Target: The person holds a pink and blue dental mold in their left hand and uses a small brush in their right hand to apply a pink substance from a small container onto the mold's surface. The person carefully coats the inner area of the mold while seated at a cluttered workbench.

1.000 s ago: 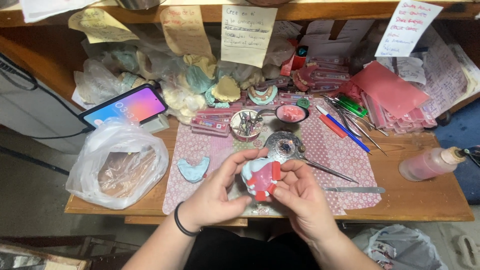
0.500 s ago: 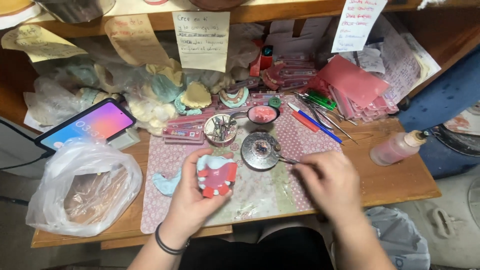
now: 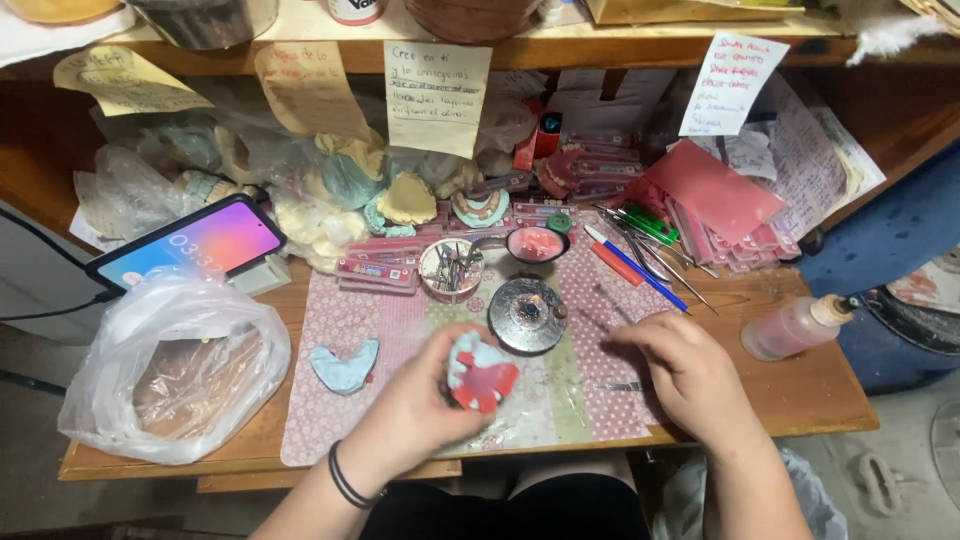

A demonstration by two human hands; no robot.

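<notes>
At the near edge of the table (image 3: pixel 800 395), the left hand (image 3: pixel 420 410) grips a pale blue dental cast with red wax (image 3: pixel 480 372), fingers closed around it, held just above the patterned mat (image 3: pixel 340 330). The right hand (image 3: pixel 690 375) rests palm-down on the mat's right side over a thin metal tool (image 3: pixel 612 386); whether it grips the tool cannot be told. Just beyond the cast sits a round metal dish (image 3: pixel 527 315). A second blue cast (image 3: pixel 343 366) lies left. Farther left, a clear plastic bag (image 3: pixel 170 365); far right, a pink bottle (image 3: pixel 795 327).
</notes>
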